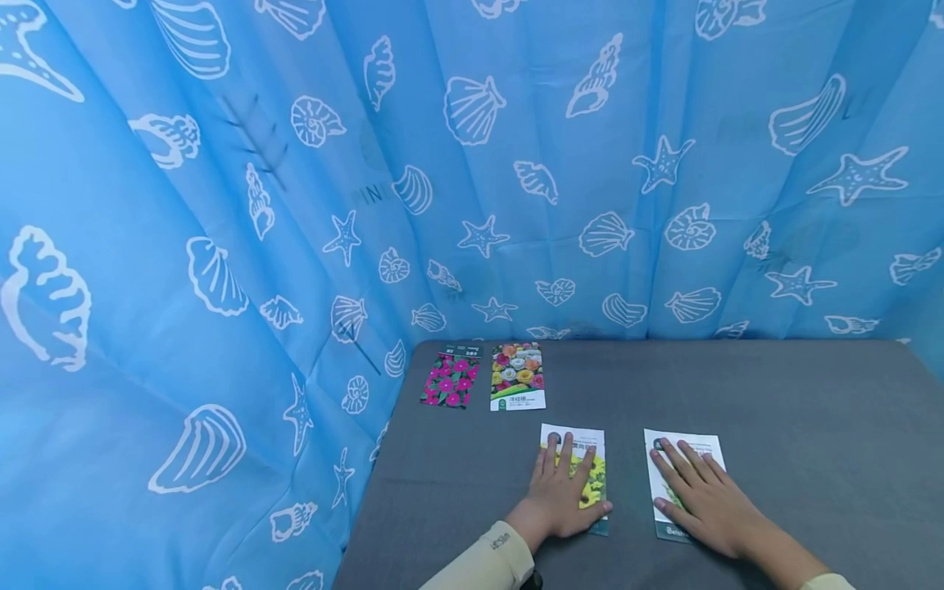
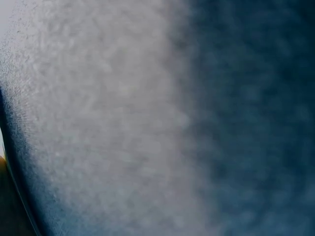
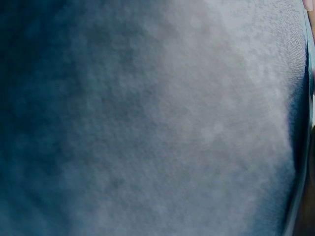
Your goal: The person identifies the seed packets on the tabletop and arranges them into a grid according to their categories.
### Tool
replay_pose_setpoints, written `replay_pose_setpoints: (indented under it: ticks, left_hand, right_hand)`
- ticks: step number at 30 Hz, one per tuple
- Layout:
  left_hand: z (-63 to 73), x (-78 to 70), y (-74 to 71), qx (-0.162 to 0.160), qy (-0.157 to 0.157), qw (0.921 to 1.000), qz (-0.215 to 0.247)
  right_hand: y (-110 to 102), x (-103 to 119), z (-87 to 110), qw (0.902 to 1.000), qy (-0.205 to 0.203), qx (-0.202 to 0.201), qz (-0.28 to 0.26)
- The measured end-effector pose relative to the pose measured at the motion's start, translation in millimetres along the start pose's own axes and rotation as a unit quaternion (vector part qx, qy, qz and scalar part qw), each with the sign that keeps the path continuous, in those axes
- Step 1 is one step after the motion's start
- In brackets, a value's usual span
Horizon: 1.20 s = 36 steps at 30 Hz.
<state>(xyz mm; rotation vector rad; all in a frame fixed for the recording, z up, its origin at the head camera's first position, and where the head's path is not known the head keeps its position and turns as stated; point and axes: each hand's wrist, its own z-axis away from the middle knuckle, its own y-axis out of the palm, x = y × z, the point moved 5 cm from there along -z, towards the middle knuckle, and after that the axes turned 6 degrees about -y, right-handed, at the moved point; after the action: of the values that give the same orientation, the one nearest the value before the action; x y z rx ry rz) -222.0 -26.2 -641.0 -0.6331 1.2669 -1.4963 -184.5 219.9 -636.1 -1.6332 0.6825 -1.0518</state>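
Observation:
In the head view my left hand [image 1: 562, 497] lies flat with straight, spread fingers on a seed packet with yellow flowers [image 1: 594, 483], covering much of its front. My right hand [image 1: 704, 504] rests the same way on a second seed packet, white with a dark green lower band [image 1: 669, 529]; its picture is mostly hidden under the palm and fingers. The two packets lie side by side with a gap of table between them. Both wrist views are filled by blurred grey cloth [image 2: 108, 118], with only a sliver of the right hand's fingers at one edge.
Farther back at the left of the grey-covered table [image 1: 811, 410] lie two more seed packets, one with pink flowers [image 1: 451, 381] and one with mixed-colour blooms [image 1: 518, 375]. A blue curtain with white shells [image 1: 546, 246] hangs behind and along the left side.

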Motion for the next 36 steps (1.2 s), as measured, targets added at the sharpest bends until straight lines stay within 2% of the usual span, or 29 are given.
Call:
replay_pose_setpoints:
  ticks: [11, 23, 36]
  left_hand:
    - [-3.6, -4.1, 1.7, 0.000, 0.000, 1.0000, 0.005]
    - [-0.9, -5.9, -1.2, -0.011, 0.009, 0.9999, 0.000]
    - [-3.2, -10.2, 2.3, -0.015, 0.002, 0.9998, -0.011]
  right_hand:
    - [0.1, -0.2, 0.5, 0.9998, -0.006, -0.011, 0.013]
    - [-2.0, -0.4, -1.5, 0.9998, 0.009, -0.002, -0.019]
    - [0.7, -1.5, -2.2, 0.9999, 0.012, 0.002, -0.012]
